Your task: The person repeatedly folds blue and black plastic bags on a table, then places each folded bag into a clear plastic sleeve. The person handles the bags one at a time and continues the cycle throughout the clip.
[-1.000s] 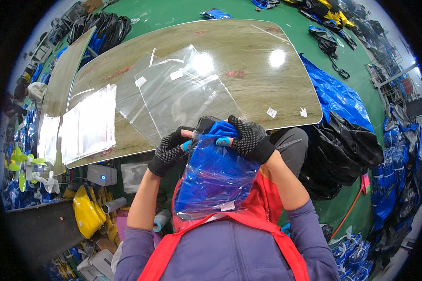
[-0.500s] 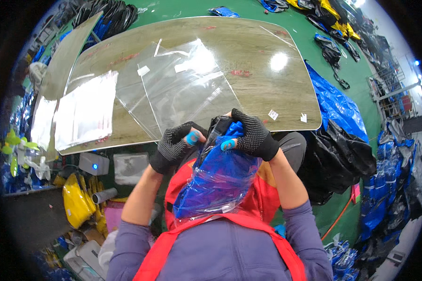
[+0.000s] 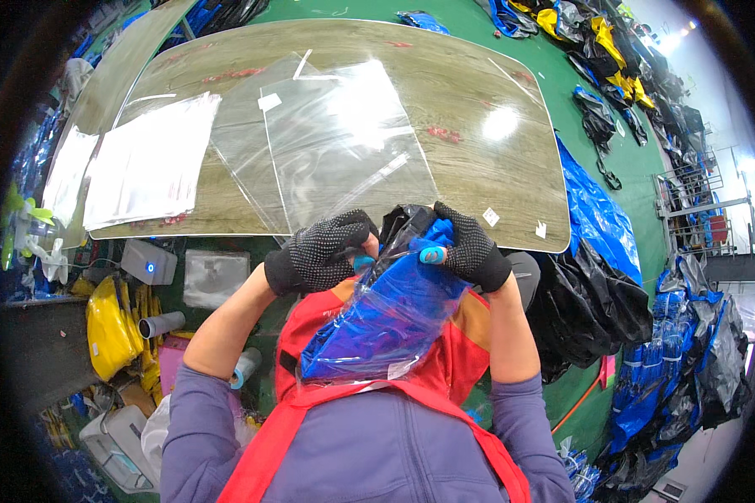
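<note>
Over my lap I hold a clear plastic bag (image 3: 341,337) with folded blue sheeting (image 3: 403,306) inside, black material showing at its upper end. My right hand (image 3: 475,256), in a black dotted glove with bare fingertips and a blue cover round the thumb, grips the top right of the packed bundle. On the other side my left hand (image 3: 323,254), gloved alike, is closed at the bag's upper left edge; its fingertips are partly hidden. Just beyond, flat clear bags (image 3: 335,159) lie on the wood-patterned table (image 3: 470,159).
A stack of white-looking plastic sheets (image 3: 151,168) lies at the table's left. Blue sheeting (image 3: 600,210) and black sheeting (image 3: 591,302) are heaped right of me. Yellow packs (image 3: 113,327) and a grey box with a blue light (image 3: 148,261) sit below the table's left edge.
My view has shifted a little. The left hand has turned, its back now facing up more, and has drawn slightly away from the bundle's top. The right hand keeps its grip.
</note>
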Demonstrator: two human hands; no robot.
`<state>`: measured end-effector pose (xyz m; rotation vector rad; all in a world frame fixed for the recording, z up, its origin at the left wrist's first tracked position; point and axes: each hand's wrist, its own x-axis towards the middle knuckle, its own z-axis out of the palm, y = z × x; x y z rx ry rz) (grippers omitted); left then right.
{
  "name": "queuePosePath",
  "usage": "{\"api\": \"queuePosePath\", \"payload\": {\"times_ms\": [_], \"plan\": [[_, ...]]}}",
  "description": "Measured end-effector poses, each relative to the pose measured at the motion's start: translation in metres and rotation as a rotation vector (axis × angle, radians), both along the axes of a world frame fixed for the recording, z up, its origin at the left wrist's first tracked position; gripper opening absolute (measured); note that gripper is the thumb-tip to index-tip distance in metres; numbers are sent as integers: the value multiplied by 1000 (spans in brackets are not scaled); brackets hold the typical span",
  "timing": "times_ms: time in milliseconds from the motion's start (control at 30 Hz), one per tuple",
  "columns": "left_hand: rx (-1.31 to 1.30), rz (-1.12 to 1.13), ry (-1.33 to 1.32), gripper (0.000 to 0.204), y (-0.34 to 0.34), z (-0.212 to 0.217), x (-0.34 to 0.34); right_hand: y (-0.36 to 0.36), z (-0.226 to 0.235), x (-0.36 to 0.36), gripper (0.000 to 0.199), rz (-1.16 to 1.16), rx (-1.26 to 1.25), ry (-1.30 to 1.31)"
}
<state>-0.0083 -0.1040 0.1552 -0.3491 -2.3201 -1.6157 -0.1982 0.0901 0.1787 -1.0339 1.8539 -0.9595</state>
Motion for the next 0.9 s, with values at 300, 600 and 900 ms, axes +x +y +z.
{"api": "queuePosePath", "payload": {"times_ms": [300, 600, 900], "plan": [[49, 39, -16, 12, 10, -10, -7, -3, 5, -6, 106, 65, 53, 30], [579, -45, -146, 22, 22, -32, 0, 3, 19, 1, 79, 114, -123, -292], [270, -76, -56, 23, 30, -21, -1, 25, 14, -5, 95, 166, -110, -345]]}}
